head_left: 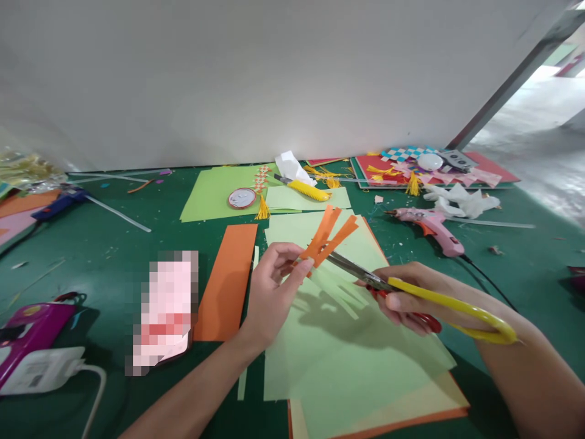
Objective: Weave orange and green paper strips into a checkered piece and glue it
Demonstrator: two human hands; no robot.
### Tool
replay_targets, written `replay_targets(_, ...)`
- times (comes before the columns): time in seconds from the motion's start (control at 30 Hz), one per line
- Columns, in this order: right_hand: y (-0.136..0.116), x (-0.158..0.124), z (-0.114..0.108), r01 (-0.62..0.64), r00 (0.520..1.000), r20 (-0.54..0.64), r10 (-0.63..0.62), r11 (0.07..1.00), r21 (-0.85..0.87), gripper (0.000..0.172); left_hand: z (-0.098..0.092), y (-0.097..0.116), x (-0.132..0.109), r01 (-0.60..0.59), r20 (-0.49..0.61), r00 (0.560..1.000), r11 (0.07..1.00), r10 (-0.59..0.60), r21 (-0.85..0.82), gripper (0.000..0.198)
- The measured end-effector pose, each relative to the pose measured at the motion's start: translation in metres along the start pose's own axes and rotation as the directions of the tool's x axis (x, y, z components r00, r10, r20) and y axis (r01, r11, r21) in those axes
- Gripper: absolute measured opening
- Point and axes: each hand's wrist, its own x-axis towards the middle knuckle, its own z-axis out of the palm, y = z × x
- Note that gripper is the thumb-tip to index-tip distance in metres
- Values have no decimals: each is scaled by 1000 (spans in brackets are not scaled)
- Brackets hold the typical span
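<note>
Between the fingers of my left hand [276, 289] is a small bundle of orange paper strips [329, 235], woven or crossed near the fingertips with their ends fanning upward. Pale green paper strips [340, 292] stick out below from the same piece. My right hand [406, 302] grips a pair of scissors [450, 300] with one yellow and one red handle. The blades point left and reach to the orange strips; whether they touch them I cannot tell. Beneath both hands lies a stack of pale green paper sheets [347, 372], with orange sheets showing at its edges.
Left of my hands lie an orange paper piece [226, 286] and a blurred-out phone [167, 311]. A pink glue gun [429, 227] rests at right, a blue one [59, 204] at far left. Behind are a yellow utility knife [307, 189], a round tin [242, 198] and a wall [256, 79].
</note>
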Motion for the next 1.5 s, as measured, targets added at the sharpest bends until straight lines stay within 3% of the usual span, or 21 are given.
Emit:
replay_targets(0.1,-3,1,2,-59,997,58,58,998,15,40,1,1,-1,41,35,999,999,-41,0,15)
replay_targets(0.3,5,6,6,-20,997,76,20,1000,-10,36,5,5,-4,149,56,988,988,-147,-37,24)
replay_targets(0.57,-9,9,15,-56,998,-1,56,998,28,37,5,0,-2,220,36,975,964,-217,-148,24)
replay_targets(0.7,-8,9,16,-35,999,-30,37,997,61,38,3,-5,0,257,75,966,944,-247,-208,18)
replay_targets(0.93,-11,10,17,-60,998,-7,60,998,25,38,4,-4,-1,242,101,967,968,-234,-70,26)
replay_targets(1.2,-15,8,21,-24,1000,-17,24,999,25,33,0,-8,-1,203,124,974,970,-187,-131,15)
replay_targets(1.5,-14,8,23,21,999,-26,-23,996,-84,32,1,-3,-4,180,113,980,977,-167,-117,20)
